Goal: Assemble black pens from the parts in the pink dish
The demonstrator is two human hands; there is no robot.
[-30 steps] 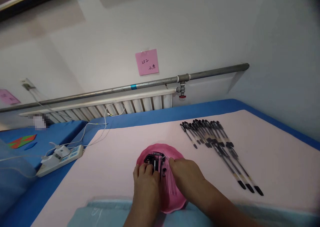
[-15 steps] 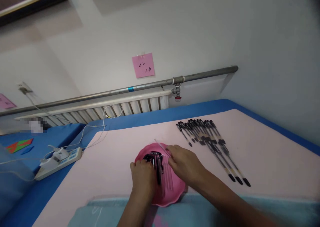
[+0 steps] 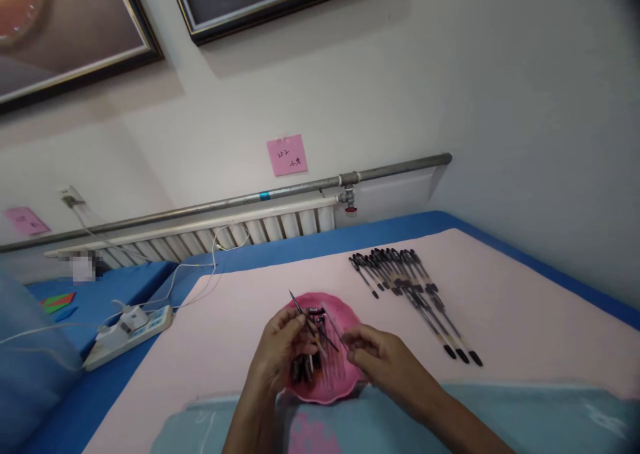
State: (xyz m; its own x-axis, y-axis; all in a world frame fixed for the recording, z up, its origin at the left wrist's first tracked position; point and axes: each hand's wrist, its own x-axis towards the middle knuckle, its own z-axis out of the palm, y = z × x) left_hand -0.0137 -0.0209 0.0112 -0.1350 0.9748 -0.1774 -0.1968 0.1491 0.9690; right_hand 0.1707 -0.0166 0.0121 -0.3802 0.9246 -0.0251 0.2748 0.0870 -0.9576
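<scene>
My left hand [image 3: 277,347] is above the left side of a pink scalloped bowl [image 3: 333,397], its fingers pinching a dark-tipped pen refill [image 3: 296,301] that slants up to the left. Over the bowl's right side, my right hand [image 3: 383,357] pinches a clear pen barrel [image 3: 334,325], tilted with its far end toward the refill. The two pieces are apart. Inside the bowl lie clear barrels [image 3: 336,371] and black pen parts [image 3: 303,369], partly hidden by my left hand. Right of the bowl, several black-capped pens [image 3: 395,267] lie in overlapping rows on the pink sheet.
The pink sheet [image 3: 225,334] covers a blue table [image 3: 295,251]. A white power strip [image 3: 127,339] with plugs and cables lies on the left. Behind the table are a radiator [image 3: 273,231] and a metal pipe [image 3: 215,205]. Light blue cloth [image 3: 480,414] is at the near edge.
My left hand has risen from among the bowl's parts and now holds a refill. My right hand, still pinching the barrel, has turned and lowered slightly. The view has tilted upward.
</scene>
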